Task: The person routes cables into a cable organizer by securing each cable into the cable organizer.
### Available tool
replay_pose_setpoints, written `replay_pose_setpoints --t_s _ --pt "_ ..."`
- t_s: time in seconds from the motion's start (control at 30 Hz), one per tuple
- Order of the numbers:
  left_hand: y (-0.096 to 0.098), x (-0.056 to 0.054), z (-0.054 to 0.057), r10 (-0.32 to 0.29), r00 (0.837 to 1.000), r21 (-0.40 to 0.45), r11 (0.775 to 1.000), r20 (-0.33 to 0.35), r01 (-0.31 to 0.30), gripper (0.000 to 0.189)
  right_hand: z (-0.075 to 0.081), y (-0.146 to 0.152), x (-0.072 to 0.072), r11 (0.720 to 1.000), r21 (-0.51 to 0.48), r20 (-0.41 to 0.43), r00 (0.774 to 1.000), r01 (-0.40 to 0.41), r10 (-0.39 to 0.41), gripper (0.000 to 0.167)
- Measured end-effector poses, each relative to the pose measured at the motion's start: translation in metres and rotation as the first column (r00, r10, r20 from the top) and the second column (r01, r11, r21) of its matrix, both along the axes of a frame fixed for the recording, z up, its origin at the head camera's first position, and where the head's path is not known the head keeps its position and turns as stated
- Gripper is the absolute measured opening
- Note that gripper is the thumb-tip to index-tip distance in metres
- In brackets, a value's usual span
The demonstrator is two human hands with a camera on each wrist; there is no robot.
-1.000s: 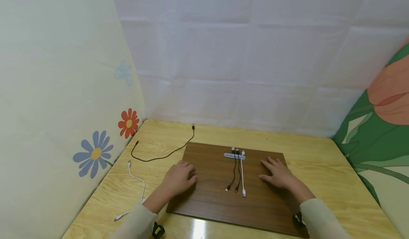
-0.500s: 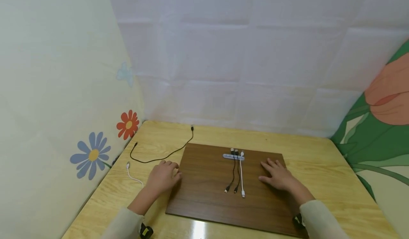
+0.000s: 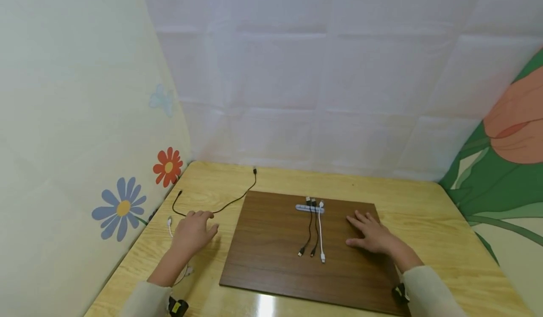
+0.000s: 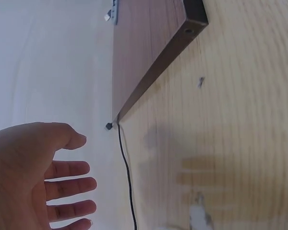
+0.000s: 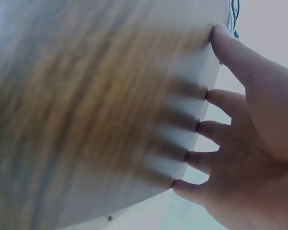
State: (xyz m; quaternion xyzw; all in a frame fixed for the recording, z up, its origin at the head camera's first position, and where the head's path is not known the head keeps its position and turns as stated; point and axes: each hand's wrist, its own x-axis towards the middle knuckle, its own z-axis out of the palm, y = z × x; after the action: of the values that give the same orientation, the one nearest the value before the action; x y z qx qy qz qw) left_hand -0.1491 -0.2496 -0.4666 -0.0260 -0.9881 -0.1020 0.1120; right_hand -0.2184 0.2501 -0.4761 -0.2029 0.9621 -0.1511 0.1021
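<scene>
My left hand (image 3: 192, 234) hovers over the table left of the brown wooden board (image 3: 271, 246), fingers extended and holding nothing. Below it lies a white USB cable (image 3: 170, 227), partly hidden by the hand and forearm. Beyond the fingers stretches a long black USB cable (image 3: 231, 201), also visible in the left wrist view as a black cord (image 4: 127, 167). On the board's right part, my right hand (image 3: 373, 236) rests with spread fingertips touching the surface. Between the hands, two short black cables (image 3: 310, 234) and a short white cable (image 3: 321, 237) lie across a pale blue cable clip (image 3: 301, 207).
The yellow wood-grain table (image 3: 407, 204) extends around the board. A pale cloth wall (image 3: 297, 95) closes off the back, and flower-printed panels stand at both sides. The board's thick edge (image 4: 158, 67) rises above the tabletop.
My left hand has moved left off the board to above the white cable, its fingers now more spread. My right hand has stayed almost in place on the board.
</scene>
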Motion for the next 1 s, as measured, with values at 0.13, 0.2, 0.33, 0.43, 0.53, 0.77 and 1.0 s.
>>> replay_pose_setpoints --t_s 0.13,0.2,0.33,0.43,0.53,0.77,1.0 --pt "-0.012 0.004 0.002 0.029 1.000 0.026 0.999 0.000 -0.029 0.034 0.000 0.002 0.002 1.000 0.006 0.003 1.000 -0.018 0.018 0.082" --pt "-0.017 0.005 0.003 0.045 0.999 0.033 0.998 0.006 -0.045 0.035 -0.001 0.002 0.003 1.000 0.016 -0.011 1.000 -0.023 0.023 0.082" --pt "-0.028 0.007 0.007 0.064 0.998 0.050 0.997 0.020 -0.065 0.036 -0.003 0.003 0.002 0.999 0.028 -0.036 0.999 -0.020 0.021 0.081" --pt "-0.034 0.007 0.008 0.077 0.996 0.066 0.995 0.035 -0.079 0.036 -0.004 0.003 0.002 1.000 0.027 -0.040 0.999 -0.016 0.017 0.081" --pt "-0.040 0.007 0.009 0.090 0.995 0.079 0.992 0.053 -0.094 0.036 -0.004 0.003 0.002 1.000 0.022 -0.036 0.999 -0.015 0.016 0.082" --pt "-0.054 0.006 0.009 0.130 0.986 0.106 0.984 0.107 -0.141 0.041 -0.003 0.003 0.001 0.999 0.025 -0.025 0.999 -0.024 0.025 0.082" --pt "-0.073 0.005 0.008 0.157 0.977 0.111 0.978 0.144 -0.174 0.048 -0.003 0.004 0.002 0.999 0.013 -0.013 0.999 -0.036 0.037 0.081"
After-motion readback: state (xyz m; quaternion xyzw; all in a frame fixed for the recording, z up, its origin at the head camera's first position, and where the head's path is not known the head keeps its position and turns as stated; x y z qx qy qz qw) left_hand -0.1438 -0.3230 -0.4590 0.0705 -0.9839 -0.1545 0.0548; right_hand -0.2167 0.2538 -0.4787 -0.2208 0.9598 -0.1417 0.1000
